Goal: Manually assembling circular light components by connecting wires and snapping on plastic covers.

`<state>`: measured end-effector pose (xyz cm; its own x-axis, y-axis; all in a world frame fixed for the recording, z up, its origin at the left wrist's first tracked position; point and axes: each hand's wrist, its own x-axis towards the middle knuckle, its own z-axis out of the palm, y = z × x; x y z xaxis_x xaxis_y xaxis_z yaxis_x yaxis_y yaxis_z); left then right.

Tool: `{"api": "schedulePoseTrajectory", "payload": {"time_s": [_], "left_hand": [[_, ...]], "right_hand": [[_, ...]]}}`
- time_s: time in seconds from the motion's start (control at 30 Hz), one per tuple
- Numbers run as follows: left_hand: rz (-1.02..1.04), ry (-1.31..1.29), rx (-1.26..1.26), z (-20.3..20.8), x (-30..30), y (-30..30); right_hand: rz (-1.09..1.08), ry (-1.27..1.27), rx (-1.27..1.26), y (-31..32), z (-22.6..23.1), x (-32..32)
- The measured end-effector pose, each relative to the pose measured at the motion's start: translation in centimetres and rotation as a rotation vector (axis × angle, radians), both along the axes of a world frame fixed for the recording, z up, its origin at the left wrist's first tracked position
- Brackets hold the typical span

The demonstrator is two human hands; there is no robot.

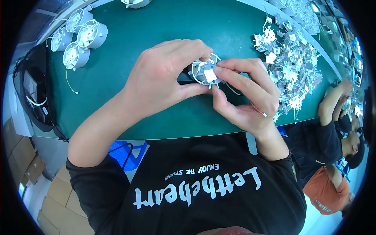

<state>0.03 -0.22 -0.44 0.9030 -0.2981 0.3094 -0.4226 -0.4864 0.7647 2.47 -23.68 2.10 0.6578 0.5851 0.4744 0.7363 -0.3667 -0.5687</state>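
Observation:
In front of me, above the green tabletop [180, 125], I hold a round white fan housing [194, 75]. Curled around its left side is my left hand [160, 70], fingers over the far rim and thumb along the near one. A small part with a white square face [210, 75] and thin arms sits within the housing's ring. My right hand [250, 94] pinches at this part's right side with index finger and thumb. From there a thin white cable runs under the right fingers; a small plug [264, 114] shows below the palm. Fingers hide part of the ring.
Several white cylindrical housings [92, 34] stand at the far left, one trailing a cable. A large heap of small white and grey parts [291, 70] covers the right. A black bag [35, 88] lies at the left edge. Co-workers [327, 145] are at the right.

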Motion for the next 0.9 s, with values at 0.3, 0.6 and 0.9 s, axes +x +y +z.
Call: {"api": "schedulePoseTrajectory", "payload": {"time_s": [0.3,0.6,0.9], "left_hand": [[0.019,0.109,-0.022,0.7,-0.1,-0.2],[0.004,-0.021,-0.021,-0.2,0.1,-0.1],[0.007,-0.056,0.003,-0.1,0.3,-0.3]], "right_hand": [[0.01,0.108,0.184,-0.3,-0.9,-0.1],[-0.015,0.121,0.151,0.1,-1.3,0.1],[0.037,0.136,0.083,0.3,-1.0,-0.5]]}}
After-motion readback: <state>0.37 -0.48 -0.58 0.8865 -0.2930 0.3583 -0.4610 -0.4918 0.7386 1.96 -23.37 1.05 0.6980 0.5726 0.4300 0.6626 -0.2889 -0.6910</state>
